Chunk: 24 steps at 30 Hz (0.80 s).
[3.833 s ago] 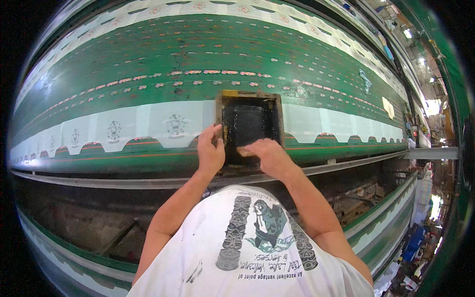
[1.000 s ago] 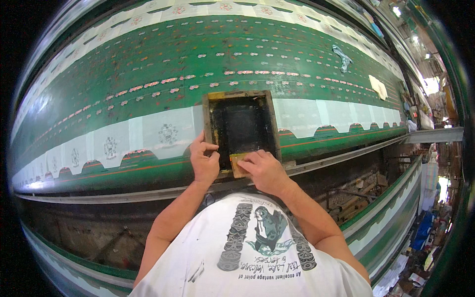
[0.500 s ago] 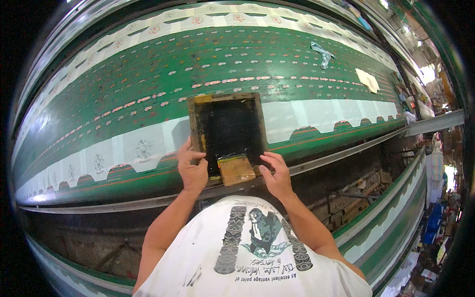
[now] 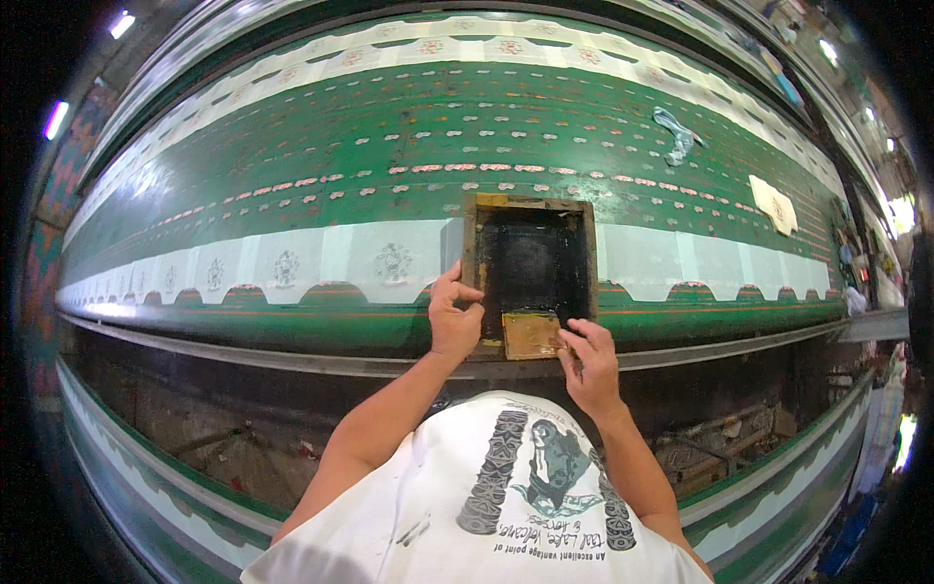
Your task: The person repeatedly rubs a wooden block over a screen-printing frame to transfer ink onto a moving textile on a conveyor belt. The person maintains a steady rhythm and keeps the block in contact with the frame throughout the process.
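A dark screen-printing frame [image 4: 589,248] with wooden sides lies over a row of white fabric panels [image 4: 331,258] on a long green table [image 4: 370,195]. My left hand [image 4: 455,313] closes on its left side near the lower corner, thumb and index finger bent together. Inside the near end rests a wooden squeegee [image 4: 530,336], its flat face smeared yellowish brown. My right hand [image 4: 590,365] has its fingertips and thumb on the squeegee's right end. Several panels left of the frame carry dark printed designs [image 4: 392,263]; the visible panels on its right look plain.
A metal rail [image 4: 671,358] runs along the table's near edge. Farther back lie a crumpled blue cloth [image 4: 676,136] and a cream-coloured piece [image 4: 774,204]. Another strip of fabric panels [image 4: 467,49] follows the far edge. Behind me stands another green table [image 4: 175,487].
My right hand has gone from just beside the squeegee to gripping its right end. My left hand stays on the frame. The view has shifted, so everything appears farther right.
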{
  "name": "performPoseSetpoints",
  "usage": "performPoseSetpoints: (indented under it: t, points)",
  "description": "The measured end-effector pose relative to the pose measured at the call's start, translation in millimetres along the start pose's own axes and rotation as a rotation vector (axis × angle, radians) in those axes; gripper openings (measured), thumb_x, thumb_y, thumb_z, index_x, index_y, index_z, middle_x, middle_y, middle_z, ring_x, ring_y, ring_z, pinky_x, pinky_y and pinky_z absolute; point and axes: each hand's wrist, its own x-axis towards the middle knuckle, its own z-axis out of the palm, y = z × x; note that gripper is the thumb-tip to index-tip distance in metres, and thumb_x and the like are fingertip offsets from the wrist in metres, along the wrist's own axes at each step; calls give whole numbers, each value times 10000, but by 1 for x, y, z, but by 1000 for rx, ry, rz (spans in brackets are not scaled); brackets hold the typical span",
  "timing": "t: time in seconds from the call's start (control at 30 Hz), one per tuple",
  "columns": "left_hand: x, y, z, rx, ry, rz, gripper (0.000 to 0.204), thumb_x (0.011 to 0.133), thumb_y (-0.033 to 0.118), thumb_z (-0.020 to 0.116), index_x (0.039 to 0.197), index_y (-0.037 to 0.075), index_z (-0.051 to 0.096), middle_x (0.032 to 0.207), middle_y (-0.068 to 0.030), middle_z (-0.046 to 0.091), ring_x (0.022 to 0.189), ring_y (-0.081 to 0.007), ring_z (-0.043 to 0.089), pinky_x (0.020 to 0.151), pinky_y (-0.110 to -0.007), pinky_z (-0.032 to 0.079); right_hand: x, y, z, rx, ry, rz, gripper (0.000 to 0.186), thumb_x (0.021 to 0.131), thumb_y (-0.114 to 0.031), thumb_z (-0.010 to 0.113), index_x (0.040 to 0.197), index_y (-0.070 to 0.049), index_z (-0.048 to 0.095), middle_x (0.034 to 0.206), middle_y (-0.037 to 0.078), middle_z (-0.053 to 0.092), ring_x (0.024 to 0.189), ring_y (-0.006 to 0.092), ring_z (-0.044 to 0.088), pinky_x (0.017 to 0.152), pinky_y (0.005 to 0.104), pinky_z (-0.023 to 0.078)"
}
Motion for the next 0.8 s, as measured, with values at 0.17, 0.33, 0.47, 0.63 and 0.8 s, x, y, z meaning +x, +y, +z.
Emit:
performPoseSetpoints:
  t: [0.17, 0.33, 0.47, 0.63, 0.8]
  points:
    - [0, -8, 3, -5, 17, 23, 220, 804, -126, 731, 962, 26, 737, 1625, -262, 615, 1451, -350, 632, 1201, -430, 483, 18, -17, 1, -52, -170, -236, 482, 826, -150, 918, 1281, -82, 774, 1360, 136, 711, 1323, 377, 660, 1115, 513, 535]
    - [-1, 0, 6, 83, 6, -63, 221, 793, -120, 730, 954, 30, 736, 1613, -254, 634, 1433, -339, 651, 1191, -412, 490, 37, -17, 15, -182, -311, -312, 495, 827, -87, 841, 1315, -69, 759, 1294, 130, 714, 1259, 354, 674, 1050, 491, 549]
    - [1, -5, 7, -36, 3, -92, 220, 787, -77, 773, 972, 43, 776, 1605, -292, 613, 1488, -409, 599, 1229, -453, 455, 75, -24, -6, -190, -541, -265, 408, 857, 8, 716, 1257, -50, 767, 1230, 125, 745, 1154, 354, 707, 991, 458, 565]
    - [4, 8, 1, -5, -19, -135, 199, 897, -47, 774, 1067, 53, 801, 1602, -274, 619, 1476, -376, 614, 1222, -446, 468, 151, -2, -12, -73, -770, -139, 457, 865, 57, 646, 1255, -127, 796, 1159, 167, 769, 1146, 406, 740, 1019, 530, 602]
    - [11, -22, -3, -135, -89, -196, 264, 941, -59, 765, 1183, 47, 773, 1602, -237, 630, 1367, -252, 689, 1117, -375, 548, 202, 37, 28, -147, -528, -146, 464, 889, 69, 614, 1279, -98, 803, 1183, 186, 784, 1139, 426, 743, 1008, 518, 605]
